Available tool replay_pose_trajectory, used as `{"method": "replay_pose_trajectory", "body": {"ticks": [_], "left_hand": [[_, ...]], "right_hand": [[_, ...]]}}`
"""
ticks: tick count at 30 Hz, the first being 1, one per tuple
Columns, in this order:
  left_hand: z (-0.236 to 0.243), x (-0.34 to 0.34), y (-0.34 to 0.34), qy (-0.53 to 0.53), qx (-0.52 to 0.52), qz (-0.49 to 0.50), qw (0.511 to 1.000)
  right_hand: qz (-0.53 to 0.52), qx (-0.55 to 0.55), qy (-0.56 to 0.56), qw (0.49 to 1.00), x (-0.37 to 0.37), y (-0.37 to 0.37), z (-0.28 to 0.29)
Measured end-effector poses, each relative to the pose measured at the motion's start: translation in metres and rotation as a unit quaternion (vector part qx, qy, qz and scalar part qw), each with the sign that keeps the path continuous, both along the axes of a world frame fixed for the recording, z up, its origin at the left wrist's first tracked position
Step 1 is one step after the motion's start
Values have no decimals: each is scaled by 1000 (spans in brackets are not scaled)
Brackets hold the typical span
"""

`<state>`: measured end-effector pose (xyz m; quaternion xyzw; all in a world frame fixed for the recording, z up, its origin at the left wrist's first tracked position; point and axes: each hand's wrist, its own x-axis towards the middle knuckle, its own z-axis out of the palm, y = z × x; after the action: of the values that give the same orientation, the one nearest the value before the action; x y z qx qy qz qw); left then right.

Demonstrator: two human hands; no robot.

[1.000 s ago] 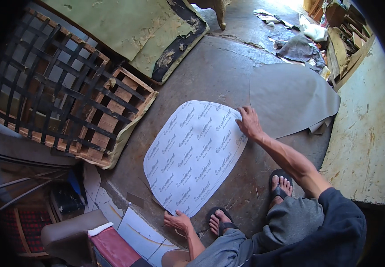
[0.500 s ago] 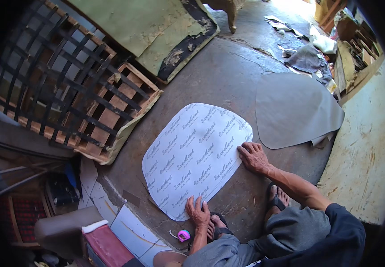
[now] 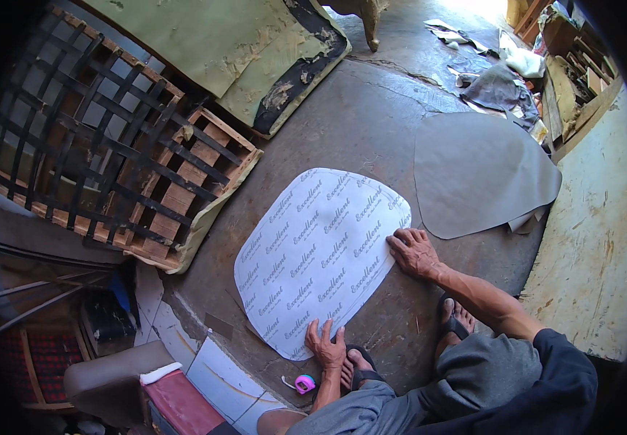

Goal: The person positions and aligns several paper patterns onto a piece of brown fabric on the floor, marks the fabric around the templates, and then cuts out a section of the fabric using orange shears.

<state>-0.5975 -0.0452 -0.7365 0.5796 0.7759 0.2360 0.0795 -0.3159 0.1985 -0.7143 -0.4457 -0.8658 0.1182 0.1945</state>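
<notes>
A large rounded white sheet [image 3: 321, 246] with repeated dark print on it lies flat on the floor in front of me. My left hand [image 3: 326, 346] rests on its near edge, fingers spread over the surface. At the sheet's right edge, my right hand [image 3: 415, 252] presses down with bent fingers, its thumb hardly visible. Neither hand is lifting the sheet. A pink tape measure [image 3: 304, 383] sits on the floor left of my left hand, a short bit of its white tape out. To the right lies a rounded piece of grey-brown leather-like material [image 3: 484, 174].
A wooden frame with black webbing [image 3: 118, 156] stands at the left, a worn green upholstered panel [image 3: 248, 61] behind it. Scraps of material [image 3: 502, 90] are heaped at the far right. A pale board [image 3: 592, 239] borders the right side. A maroon padded piece [image 3: 183, 402] is near left.
My view has shifted slightly. Both hands stay at the same spots on the sheet, with hardly any movement of the fingers.
</notes>
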Motion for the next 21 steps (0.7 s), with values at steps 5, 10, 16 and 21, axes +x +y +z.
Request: {"method": "replay_pose_trajectory", "body": {"ticks": [5,10,16,21], "left_hand": [[-2,1,2,1,2,12,1000],[1,3,4,-5,10,23,1000],[-1,-4,9,23,28,44,998],[9,-20,39,-3,-25,77,997]], "right_hand": [[9,-1,-1,1000,0,2,6],[4,3,2,1000,0,1,4],[-2,-9,3,1000,-4,1,3],[-9,-20,4,1000,-1,2,-2]]}}
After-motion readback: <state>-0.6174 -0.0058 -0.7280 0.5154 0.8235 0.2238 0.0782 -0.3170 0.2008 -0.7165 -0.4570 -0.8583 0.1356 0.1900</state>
